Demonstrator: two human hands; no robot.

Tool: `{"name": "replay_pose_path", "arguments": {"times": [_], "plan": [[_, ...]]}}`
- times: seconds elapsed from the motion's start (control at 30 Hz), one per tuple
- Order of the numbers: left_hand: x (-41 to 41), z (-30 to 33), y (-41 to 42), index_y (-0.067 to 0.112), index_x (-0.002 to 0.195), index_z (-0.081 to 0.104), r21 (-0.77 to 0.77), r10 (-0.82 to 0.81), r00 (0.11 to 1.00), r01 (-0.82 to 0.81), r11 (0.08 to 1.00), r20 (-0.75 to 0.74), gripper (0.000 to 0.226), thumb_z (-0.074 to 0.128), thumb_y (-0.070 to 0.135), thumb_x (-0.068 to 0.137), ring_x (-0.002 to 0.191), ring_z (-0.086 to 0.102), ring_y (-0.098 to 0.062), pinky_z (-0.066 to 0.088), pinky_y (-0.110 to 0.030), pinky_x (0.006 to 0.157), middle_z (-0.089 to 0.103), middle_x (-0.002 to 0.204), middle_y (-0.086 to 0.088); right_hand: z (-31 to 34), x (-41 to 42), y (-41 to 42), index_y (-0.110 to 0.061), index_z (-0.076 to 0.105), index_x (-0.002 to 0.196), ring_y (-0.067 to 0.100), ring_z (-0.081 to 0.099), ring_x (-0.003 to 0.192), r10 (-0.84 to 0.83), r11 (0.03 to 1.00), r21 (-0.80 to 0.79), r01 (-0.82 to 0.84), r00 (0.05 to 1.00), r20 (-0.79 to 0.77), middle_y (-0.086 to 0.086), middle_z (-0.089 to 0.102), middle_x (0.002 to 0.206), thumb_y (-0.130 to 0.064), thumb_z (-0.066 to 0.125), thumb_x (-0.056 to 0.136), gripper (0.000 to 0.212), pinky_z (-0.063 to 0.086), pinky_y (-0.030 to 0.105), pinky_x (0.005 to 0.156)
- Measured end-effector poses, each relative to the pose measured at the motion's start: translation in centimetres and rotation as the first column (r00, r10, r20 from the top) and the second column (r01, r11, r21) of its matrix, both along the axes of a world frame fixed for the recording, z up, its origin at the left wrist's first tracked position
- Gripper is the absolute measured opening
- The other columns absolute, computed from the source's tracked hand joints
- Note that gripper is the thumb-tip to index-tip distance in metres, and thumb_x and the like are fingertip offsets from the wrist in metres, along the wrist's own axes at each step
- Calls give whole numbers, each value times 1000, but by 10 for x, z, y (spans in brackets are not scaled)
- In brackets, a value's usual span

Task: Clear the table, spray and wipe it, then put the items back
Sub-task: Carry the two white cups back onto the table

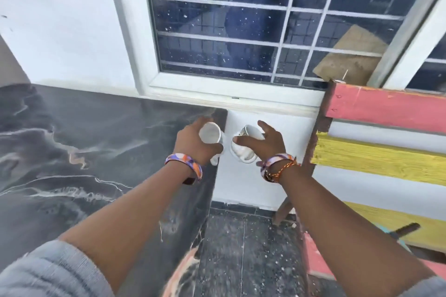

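Note:
A dark marble-patterned table (91, 152) fills the left half of the view. My left hand (193, 144) grips a white mug (210, 134) over the table's far right corner, its mouth tipped toward me. My right hand (268, 143) holds a second white cup (245, 152) with a patterned rim, in the air just right of the table edge, tilted on its side. The two cups are close together but apart.
A bench of pink and yellow wooden slats (386, 152) stands at the right. Behind is a white wall with a barred window (241, 19). Dark speckled floor tiles (241, 248) lie between table and bench. A brown board (350, 55) leans at the window.

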State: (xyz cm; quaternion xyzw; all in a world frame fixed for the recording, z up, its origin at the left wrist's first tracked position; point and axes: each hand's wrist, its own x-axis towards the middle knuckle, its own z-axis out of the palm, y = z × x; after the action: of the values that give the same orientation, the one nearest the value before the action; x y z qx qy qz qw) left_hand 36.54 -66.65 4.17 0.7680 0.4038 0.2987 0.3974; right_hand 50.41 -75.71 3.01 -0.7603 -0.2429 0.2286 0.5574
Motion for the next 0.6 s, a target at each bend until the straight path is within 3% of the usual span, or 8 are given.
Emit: {"name": "replay_pose_path", "arguments": {"times": [0.07,0.1,0.17,0.23,0.37,0.47,0.6], "plan": [[-2,5,22,31,100,53,-107,84,994,-77,991,65,48,77,18,61,77,54,-12,41,-7,55,56,91,8,1,-5,25,-19,60,115,19,62,91,12,999,49,1,964,-265,4,58,117,-26,82,66,54,58,45,75],[-3,8,32,28,96,50,-180,127,989,-110,978,82,46,79,19,61,80,55,-15,48,-15,60,54,92,6,2,-7,38,-17,64,105,20,63,82,52,996,82,-22,925,-378,6,61,108,-22,79,69,40,58,42,65],[-6,16,51,20,86,52,-342,183,973,-126,931,140,37,79,17,62,80,58,-22,57,-35,67,56,94,0,4,-9,61,-14,64,94,26,64,79,148,978,203,-40,820,-553,11,64,99,-15,71,77,18,57,38,61],[-12,24,69,19,82,58,-480,226,937,-74,874,267,24,76,13,67,71,60,-23,55,-37,62,60,90,-5,8,-12,86,-15,62,86,25,67,71,220,952,306,-1,698,-681,11,67,87,-13,63,83,3,56,36,61],[-29,32,99,7,115,57,-728,324,863,71,682,388,37,64,13,79,85,61,-31,52,-44,73,62,104,-13,18,-31,121,-15,57,79,21,59,70,248,951,309,11,568,-784,7,64,70,-21,64,80,9,49,35,70],[-43,34,116,13,90,64,-780,340,836,156,606,431,11,59,19,82,76,63,-24,52,-39,75,66,90,-7,24,-49,131,-16,57,67,12,56,58,315,936,351,0,445,-839,-2,59,45,-28,78,61,25,37,24,73],[-64,36,136,17,78,63,-787,283,848,224,575,448,6,58,19,79,72,63,-20,50,-32,70,66,80,-4,22,-73,142,-22,58,80,13,57,74,212,959,277,56,506,-836,-4,67,61,-50,54,82,29,45,34,72]]}}
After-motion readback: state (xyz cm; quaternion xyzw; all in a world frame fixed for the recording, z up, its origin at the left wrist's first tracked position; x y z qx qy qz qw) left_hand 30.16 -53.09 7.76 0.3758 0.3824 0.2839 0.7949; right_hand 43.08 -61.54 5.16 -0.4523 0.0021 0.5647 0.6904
